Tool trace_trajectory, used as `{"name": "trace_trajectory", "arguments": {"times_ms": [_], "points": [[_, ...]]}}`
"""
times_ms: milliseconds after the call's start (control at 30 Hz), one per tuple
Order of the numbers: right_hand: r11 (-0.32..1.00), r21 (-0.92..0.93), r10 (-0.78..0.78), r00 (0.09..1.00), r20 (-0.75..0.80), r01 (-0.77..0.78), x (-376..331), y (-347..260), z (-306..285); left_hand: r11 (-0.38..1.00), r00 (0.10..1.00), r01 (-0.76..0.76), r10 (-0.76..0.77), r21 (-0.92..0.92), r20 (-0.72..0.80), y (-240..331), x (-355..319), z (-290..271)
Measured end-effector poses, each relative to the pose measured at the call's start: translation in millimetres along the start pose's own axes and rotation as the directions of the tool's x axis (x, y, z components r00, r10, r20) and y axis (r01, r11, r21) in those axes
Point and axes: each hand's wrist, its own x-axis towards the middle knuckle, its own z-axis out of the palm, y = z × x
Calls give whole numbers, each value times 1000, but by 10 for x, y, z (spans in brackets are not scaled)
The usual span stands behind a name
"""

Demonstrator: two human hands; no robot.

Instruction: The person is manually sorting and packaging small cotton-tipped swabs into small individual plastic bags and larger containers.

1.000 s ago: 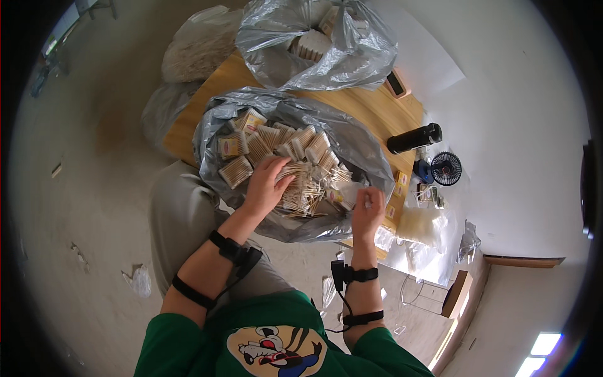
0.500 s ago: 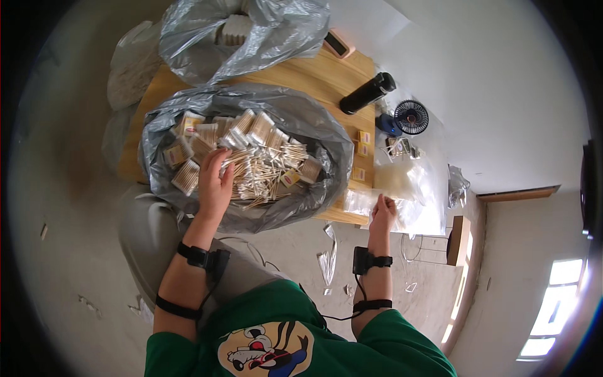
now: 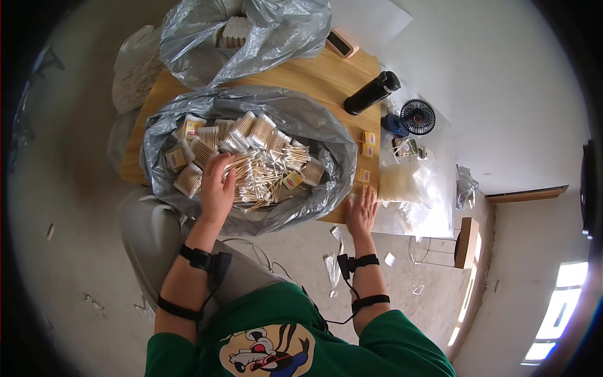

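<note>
A grey plastic bag (image 3: 326,125) lies wide open on the wooden table, filled with loose cotton swabs (image 3: 254,182), clear-wrapped swab bundles (image 3: 260,130) and a few with yellow labels. My left hand (image 3: 217,191) reaches over its near side, fingers loosely curved and thumb apart, touching the swabs; nothing shows in its grip. At the table's near right corner, my right hand (image 3: 362,210) lies flat with fingers stretched out, holding nothing. Several small yellow boxes (image 3: 368,151) stand along the right edge. Beside them sits a clear plastic bag of pale cream material (image 3: 402,182).
Another grey bag (image 3: 188,44) with white-ended bundles takes up the table's far side. A black thermos (image 3: 372,93) and a pink-framed device (image 3: 342,43) stand at the far right. A small fan (image 3: 417,117) is beyond the edge; a stool (image 3: 466,243) stands on the floor.
My right hand has moved left from the clear plastic onto the table corner, letting go and spreading its fingers. The clear bag now lies still. My left hand has hardly moved.
</note>
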Motion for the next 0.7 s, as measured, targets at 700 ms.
{"name": "trace_trajectory", "arguments": {"times_ms": [700], "points": [[711, 194, -687, 727, -17, 676, 442, -1721, -394, 998, 999, 48, -47, -30, 15, -84, -16, -45]]}}
